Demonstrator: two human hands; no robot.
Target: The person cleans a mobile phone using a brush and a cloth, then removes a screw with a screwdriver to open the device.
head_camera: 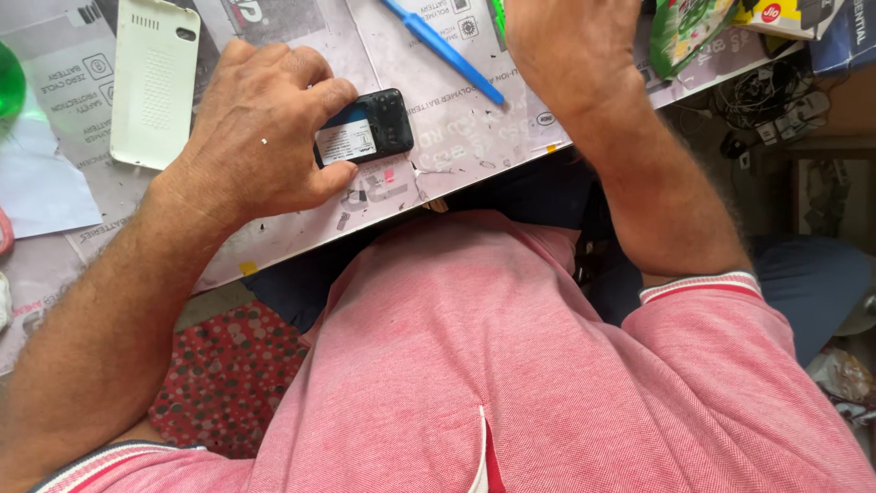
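Observation:
My left hand (260,128) grips a small black phone (370,132) by one end, holding it against the table's paper-covered top (474,137). The phone's back is off and a battery with a white label shows inside. Its white back cover (153,82) lies flat on the table just left of that hand. My right hand (566,46) is raised at the top edge of the view, beside a blue pen-like tool (443,47). Its fingers are cut off by the frame, so I cannot see whether it holds anything.
A green packet (684,32) and a yellow box (785,14) sit at the table's far right. Tangled cables and plugs (776,100) lie beyond the table edge on the right. A green round object (7,82) shows at the left edge. My pink shirt fills the lower view.

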